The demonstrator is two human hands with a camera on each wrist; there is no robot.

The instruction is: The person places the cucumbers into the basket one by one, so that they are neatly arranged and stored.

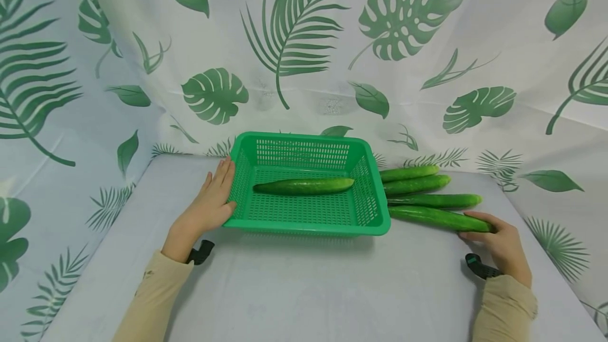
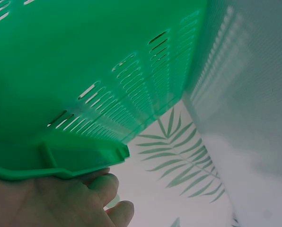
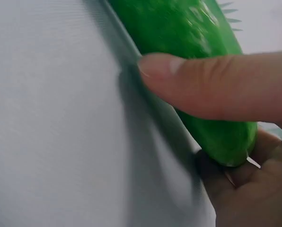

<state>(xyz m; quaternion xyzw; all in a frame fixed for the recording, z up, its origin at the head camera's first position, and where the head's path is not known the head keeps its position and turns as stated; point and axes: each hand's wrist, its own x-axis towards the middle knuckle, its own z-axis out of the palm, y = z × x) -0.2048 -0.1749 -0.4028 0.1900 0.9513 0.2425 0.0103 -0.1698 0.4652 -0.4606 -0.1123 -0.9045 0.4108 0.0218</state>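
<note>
A green plastic basket [image 1: 313, 228] with slotted walls stands on the table, one cucumber [image 1: 304, 186] lying across its floor. At the basket's left end my left hand [image 1: 212, 199] rests against the rim, fingers straight and thumb near the front corner. The left wrist view shows this hand [image 2: 60, 203] right by the rim [image 2: 65, 172]. Over on the right, my right hand [image 1: 499, 241] grips the near end of the frontmost cucumber [image 1: 432, 217]. Seen from the right wrist, the thumb lies across that cucumber [image 3: 179, 28] and the other fingers reach beneath its end.
Beside the basket's right end lie more cucumbers: one at the back [image 1: 410, 173], another [image 1: 418, 184] just in front, and a third [image 1: 437, 201] closer to the held one. A leaf-patterned cloth [image 1: 294, 104] hangs behind the white table [image 1: 332, 289] and along its sides.
</note>
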